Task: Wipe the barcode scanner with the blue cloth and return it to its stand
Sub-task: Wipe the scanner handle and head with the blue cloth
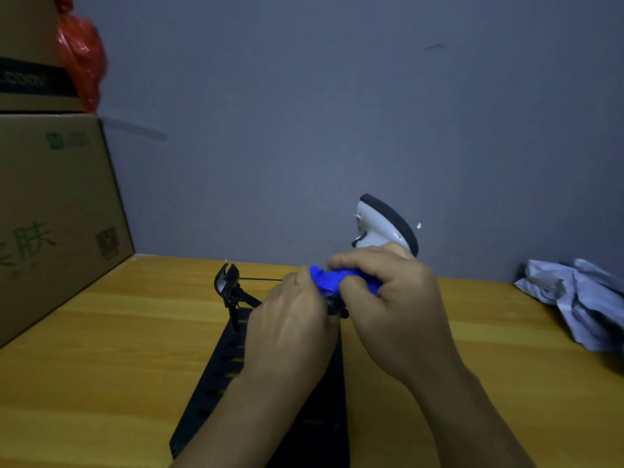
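Note:
The barcode scanner point(378, 228), white with a black top, is held above the table, its head sticking up past my right hand point(395, 305). The blue cloth point(332, 280) is bunched around the scanner's handle under my right fingers. My left hand point(290, 325) grips the handle's lower end, which is mostly hidden. The black stand point(227, 282) has an empty cradle just left of my hands. Its slotted base plate point(216, 383) lies beneath my left forearm.
Stacked cardboard boxes point(57, 214) stand at the left edge of the wooden table point(101, 349), with a red plastic bag point(82, 59) on top. A crumpled pale-blue sheet point(580, 298) lies at the right. A grey wall closes the far side.

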